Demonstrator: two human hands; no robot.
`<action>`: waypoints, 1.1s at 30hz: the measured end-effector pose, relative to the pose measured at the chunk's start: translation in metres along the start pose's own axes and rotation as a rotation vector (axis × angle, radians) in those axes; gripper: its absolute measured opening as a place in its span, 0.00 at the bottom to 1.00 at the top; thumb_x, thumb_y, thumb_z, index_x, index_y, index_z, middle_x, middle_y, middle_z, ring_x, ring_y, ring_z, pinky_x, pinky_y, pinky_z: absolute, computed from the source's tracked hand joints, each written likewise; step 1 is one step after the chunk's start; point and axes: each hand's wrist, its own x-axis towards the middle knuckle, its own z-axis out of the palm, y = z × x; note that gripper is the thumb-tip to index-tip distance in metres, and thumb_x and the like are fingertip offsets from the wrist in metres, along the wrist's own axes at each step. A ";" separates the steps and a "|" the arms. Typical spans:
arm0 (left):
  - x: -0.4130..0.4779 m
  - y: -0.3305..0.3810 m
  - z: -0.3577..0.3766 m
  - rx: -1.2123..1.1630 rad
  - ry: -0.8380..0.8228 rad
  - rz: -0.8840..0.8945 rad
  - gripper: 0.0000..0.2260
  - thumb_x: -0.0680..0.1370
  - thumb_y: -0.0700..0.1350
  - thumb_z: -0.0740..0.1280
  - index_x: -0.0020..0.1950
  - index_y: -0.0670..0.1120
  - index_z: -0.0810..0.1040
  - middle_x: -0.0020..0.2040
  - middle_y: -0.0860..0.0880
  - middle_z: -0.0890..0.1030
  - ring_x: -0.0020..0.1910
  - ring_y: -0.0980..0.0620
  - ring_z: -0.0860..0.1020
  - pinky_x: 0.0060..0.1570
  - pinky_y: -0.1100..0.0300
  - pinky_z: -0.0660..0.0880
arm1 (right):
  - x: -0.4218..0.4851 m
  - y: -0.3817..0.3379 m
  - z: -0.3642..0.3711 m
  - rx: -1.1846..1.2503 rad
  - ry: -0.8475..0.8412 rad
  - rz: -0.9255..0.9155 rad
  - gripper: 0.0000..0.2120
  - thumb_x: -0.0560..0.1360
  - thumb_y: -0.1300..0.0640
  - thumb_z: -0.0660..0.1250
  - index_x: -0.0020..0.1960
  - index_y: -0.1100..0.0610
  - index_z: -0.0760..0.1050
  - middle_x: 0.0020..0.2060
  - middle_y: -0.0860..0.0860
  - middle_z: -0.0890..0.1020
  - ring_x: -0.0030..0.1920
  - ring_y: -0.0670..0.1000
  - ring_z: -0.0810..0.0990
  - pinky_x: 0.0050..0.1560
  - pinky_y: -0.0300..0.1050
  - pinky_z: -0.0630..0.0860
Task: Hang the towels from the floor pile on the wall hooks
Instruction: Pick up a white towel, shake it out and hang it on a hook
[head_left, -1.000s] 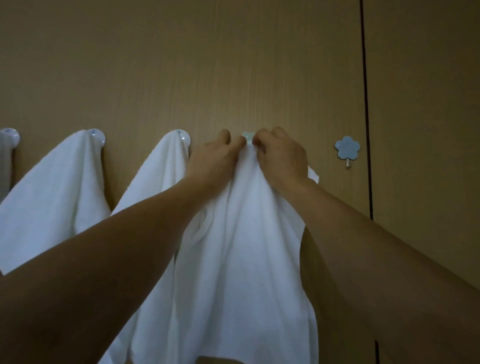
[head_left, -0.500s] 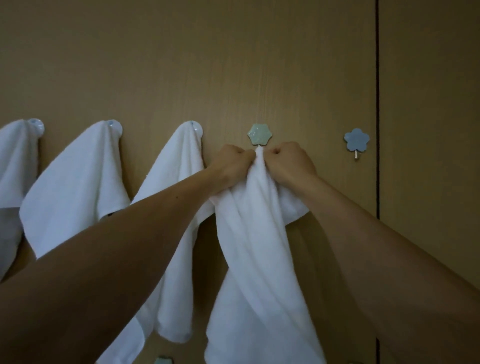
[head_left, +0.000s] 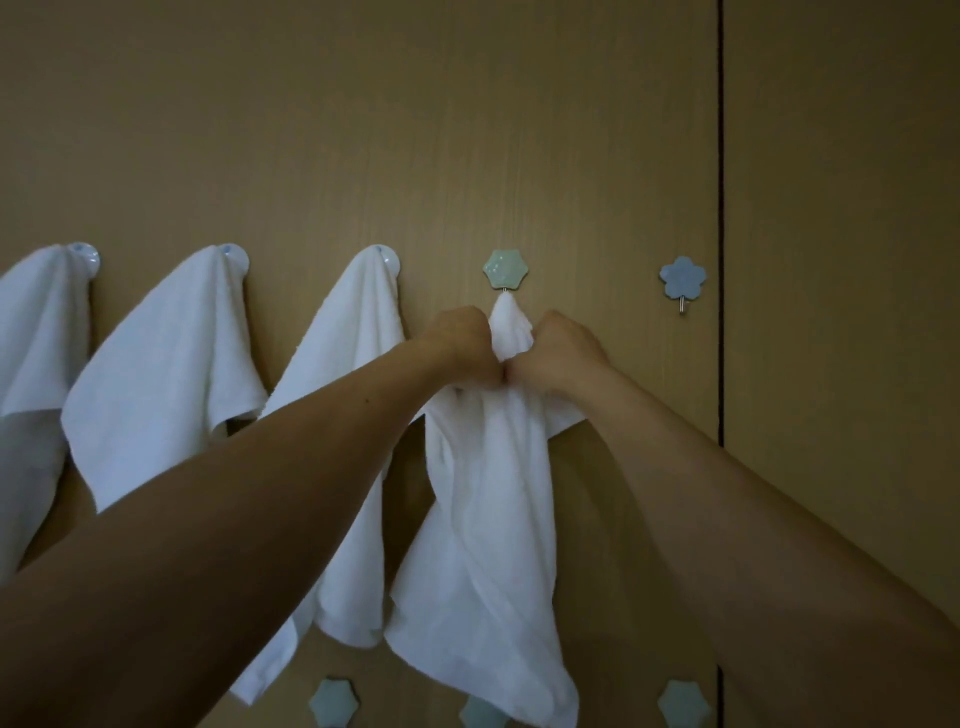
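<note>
A white towel (head_left: 488, 493) hangs by its bunched tip from the green hook (head_left: 505, 268) on the wooden wall (head_left: 415, 130) and drapes far down below it. Just under the hook, the left hand (head_left: 465, 345) and right hand (head_left: 558, 351) each clutch a fistful of the cloth, knuckles touching. To the left, three more towels (head_left: 171, 364) hang on round hooks (head_left: 235, 255); a blue flower hook (head_left: 682, 276) sits to the right.
</note>
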 end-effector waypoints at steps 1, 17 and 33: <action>-0.004 0.002 0.001 -0.024 -0.032 -0.013 0.15 0.70 0.49 0.74 0.37 0.44 0.68 0.36 0.49 0.73 0.33 0.54 0.72 0.29 0.62 0.67 | -0.002 0.000 0.000 0.011 -0.024 0.041 0.23 0.66 0.44 0.71 0.53 0.57 0.71 0.49 0.54 0.79 0.48 0.56 0.80 0.38 0.45 0.72; -0.040 -0.019 0.069 -1.021 0.074 -0.453 0.13 0.78 0.35 0.57 0.59 0.36 0.75 0.44 0.46 0.75 0.45 0.46 0.73 0.46 0.53 0.75 | -0.041 0.030 0.021 0.791 -0.105 0.208 0.18 0.61 0.47 0.68 0.47 0.54 0.75 0.40 0.48 0.80 0.39 0.50 0.79 0.40 0.43 0.71; -0.092 -0.027 0.121 -0.763 0.400 0.095 0.30 0.78 0.59 0.57 0.75 0.46 0.59 0.70 0.48 0.70 0.68 0.50 0.69 0.68 0.49 0.67 | -0.093 0.045 0.086 0.540 0.206 0.108 0.19 0.79 0.43 0.52 0.61 0.49 0.73 0.58 0.50 0.77 0.50 0.48 0.77 0.53 0.49 0.75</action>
